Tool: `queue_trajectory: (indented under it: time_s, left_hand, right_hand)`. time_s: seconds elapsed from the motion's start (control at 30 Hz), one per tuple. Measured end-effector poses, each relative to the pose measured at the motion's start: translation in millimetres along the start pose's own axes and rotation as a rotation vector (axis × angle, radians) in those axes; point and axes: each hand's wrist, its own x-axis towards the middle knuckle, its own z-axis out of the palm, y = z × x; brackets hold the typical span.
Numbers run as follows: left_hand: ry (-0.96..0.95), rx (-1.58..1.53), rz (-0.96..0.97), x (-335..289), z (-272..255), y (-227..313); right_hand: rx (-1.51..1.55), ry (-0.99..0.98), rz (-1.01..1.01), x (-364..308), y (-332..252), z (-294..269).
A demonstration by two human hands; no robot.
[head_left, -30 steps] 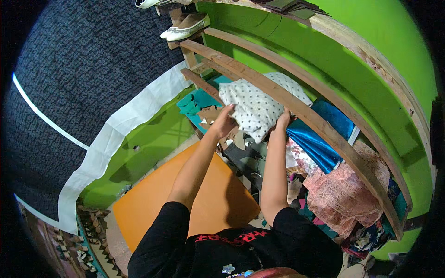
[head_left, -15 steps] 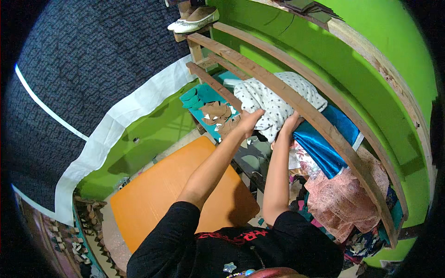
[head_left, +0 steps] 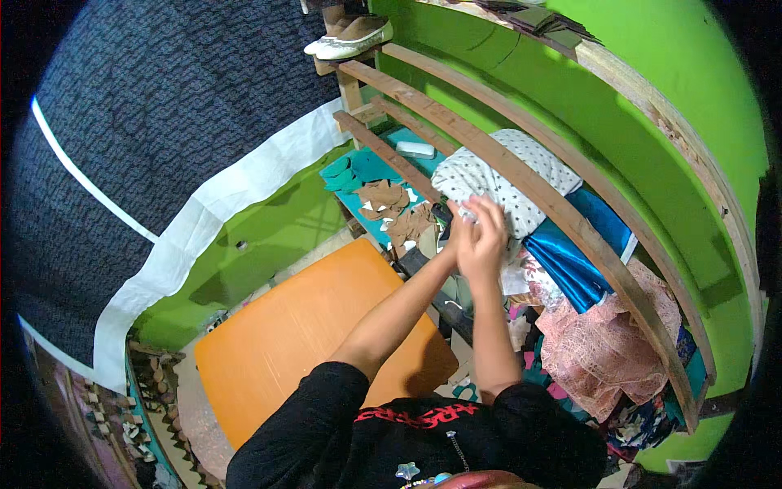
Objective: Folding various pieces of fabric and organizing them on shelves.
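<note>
A white cloth with dark dots lies bunched on the shelf, partly behind a wooden slat. My hands are together in front of its near left edge. My right hand has its fingers raised and somewhat apart, slightly bent toward the left hand. My left hand is mostly covered by the right, so its grip is hidden. Something small and pale shows between the hands; whether it is an object or the cloth behind, I cannot tell. Shiny blue fabric lies right of the dotted cloth, with pink lacy fabric nearer me.
Long wooden slats cross over the shelf along the green wall. Brown cut pieces, green pieces and a white case lie on the teal shelf surface. An orange tabletop stands at left. Shoes sit on top of the frame.
My hands have let go of the dotted cloth and come together. The cloth now lies flatter and further right, uncovering the white case.
</note>
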Motion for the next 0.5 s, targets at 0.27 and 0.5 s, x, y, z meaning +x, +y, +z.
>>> queue_trajectory:
  time_s: [0.27, 0.5]
  left_hand:
    - [0.006, -0.022, 0.137, -9.4, 3.7, 12.4]
    - [-0.053, 0.108, 0.017, 13.1, -26.8, -36.0]
  right_hand:
    - [-0.765, 0.053, 0.272, 31.9, 67.2, -15.7]
    - [-1.016, 0.036, 0.258, 73.5, 82.9, 8.2]
